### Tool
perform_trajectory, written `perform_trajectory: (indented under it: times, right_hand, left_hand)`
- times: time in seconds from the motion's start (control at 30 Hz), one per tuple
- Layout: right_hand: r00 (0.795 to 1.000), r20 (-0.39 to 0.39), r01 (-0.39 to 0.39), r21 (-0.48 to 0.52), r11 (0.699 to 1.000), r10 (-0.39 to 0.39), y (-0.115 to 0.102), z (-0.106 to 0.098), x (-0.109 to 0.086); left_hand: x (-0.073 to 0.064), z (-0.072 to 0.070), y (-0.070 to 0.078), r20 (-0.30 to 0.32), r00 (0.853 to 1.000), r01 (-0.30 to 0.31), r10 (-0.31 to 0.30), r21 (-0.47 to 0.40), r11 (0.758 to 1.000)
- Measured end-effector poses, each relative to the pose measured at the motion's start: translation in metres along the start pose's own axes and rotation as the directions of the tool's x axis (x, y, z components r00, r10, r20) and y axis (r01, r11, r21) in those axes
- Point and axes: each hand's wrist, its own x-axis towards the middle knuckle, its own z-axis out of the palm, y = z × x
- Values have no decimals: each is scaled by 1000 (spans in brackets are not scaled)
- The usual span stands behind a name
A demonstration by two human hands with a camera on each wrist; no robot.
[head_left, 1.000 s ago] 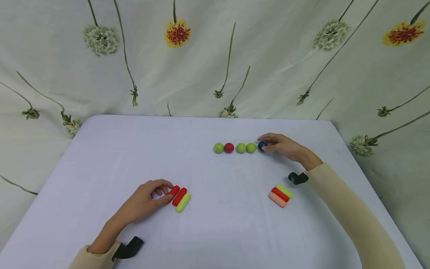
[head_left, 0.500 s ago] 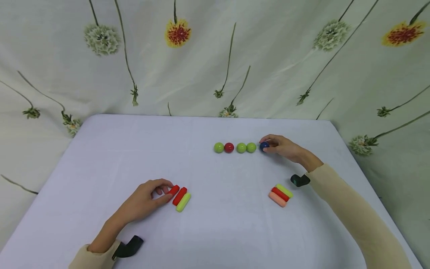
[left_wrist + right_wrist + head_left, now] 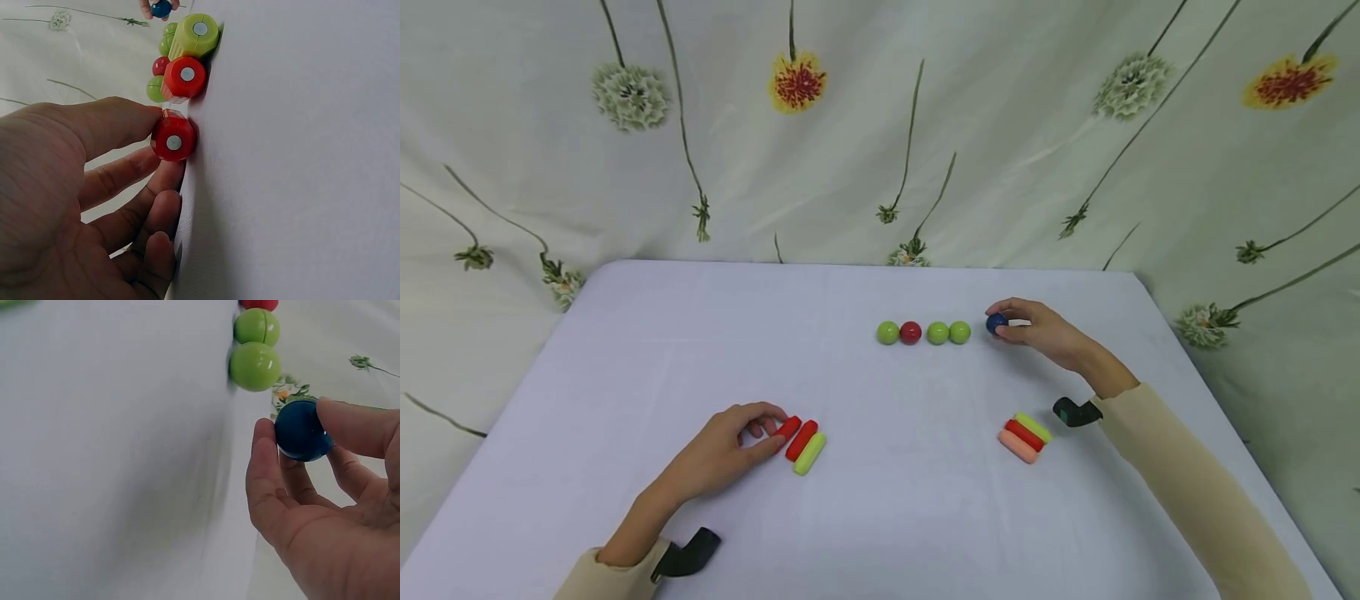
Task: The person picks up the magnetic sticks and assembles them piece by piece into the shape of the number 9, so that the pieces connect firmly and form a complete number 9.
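Note:
My right hand point(image 3: 1047, 337) pinches a dark blue ball point(image 3: 304, 431) between thumb and fingers, just right of a row of balls. That row runs from a green ball point(image 3: 887, 332) and a red ball point(image 3: 910, 332) to two more green balls point(image 3: 948, 332). At the left, my left hand point(image 3: 722, 450) holds a red faceted stick point(image 3: 174, 136) with a pale round dot on its end, thumb on one side and fingers on the other. Beside it lie a second red stick point(image 3: 802, 440) and a yellow-green stick point(image 3: 809, 454).
A separate group of sticks lies at the right: yellow-green point(image 3: 1033, 427), red point(image 3: 1025, 435) and salmon point(image 3: 1018, 447), side by side. All rest on a white-covered table point(image 3: 880, 517). Behind its far edge hangs a flower-printed cloth point(image 3: 850, 167).
My right hand has moved slightly right with the blue ball, widening the gap to the nearest green ball. My left hand stays in place on the red stick.

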Motion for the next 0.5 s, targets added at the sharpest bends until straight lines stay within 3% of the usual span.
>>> perform_trajectory:
  times: [0.27,0.37,0.5]
  right_hand:
    - [997,2,75,56,996,-75,-9,17,-20]
    - [995,3,99,12,995,-99,-13,26,-27]
    - [985,-9,169,-118,979,-171,-18,39,-40]
  left_hand:
    - [0,0,0,3,1000,-6,6,-7,1000]
    - [0,0,0,3,1000,-6,6,-5,1000]
    - [0,1,0,-3,1000,-5,5,-8,1000]
